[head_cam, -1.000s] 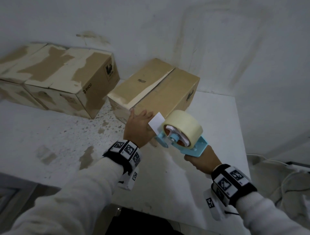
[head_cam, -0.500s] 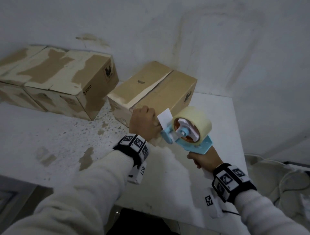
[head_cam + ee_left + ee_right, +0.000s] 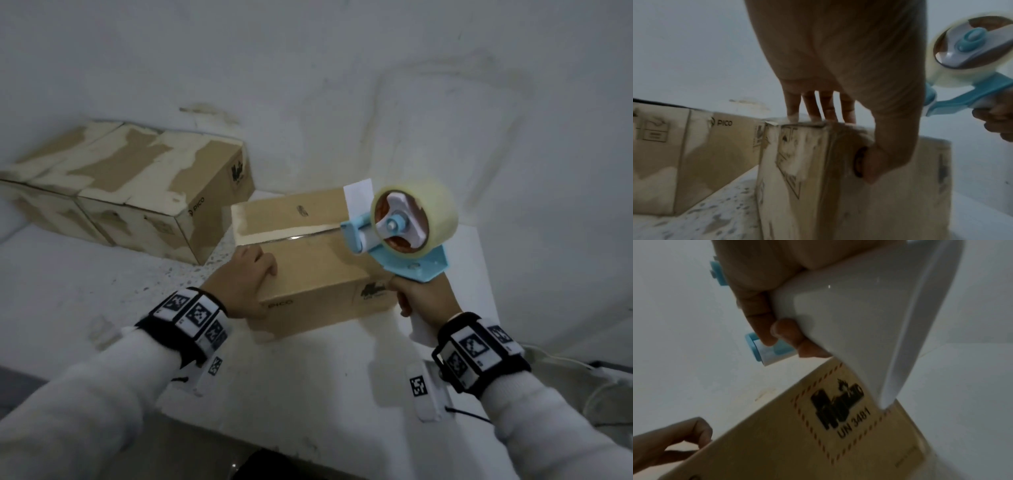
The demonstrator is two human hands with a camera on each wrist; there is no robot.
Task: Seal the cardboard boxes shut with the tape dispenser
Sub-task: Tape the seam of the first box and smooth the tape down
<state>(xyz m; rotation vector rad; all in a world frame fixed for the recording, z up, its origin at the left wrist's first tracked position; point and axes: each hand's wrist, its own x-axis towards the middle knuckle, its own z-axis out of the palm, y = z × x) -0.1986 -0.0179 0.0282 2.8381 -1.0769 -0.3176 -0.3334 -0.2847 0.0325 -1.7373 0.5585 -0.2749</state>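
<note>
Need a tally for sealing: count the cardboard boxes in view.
3: the near box under the left hand, and two side by side at back left. More could lie beyond the frame.

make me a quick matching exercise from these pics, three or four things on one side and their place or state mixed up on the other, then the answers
Column 1
1. left hand
2. right hand
3. tape dispenser
4. worn box

Column 2
A. sits by the wall, left of the near box
B. held above the near box's far right end
C. fingers on the near box's top, thumb on its front side
D. wrapped round the white handle

Pairs: 1-C, 2-D, 3-B, 4-A
</note>
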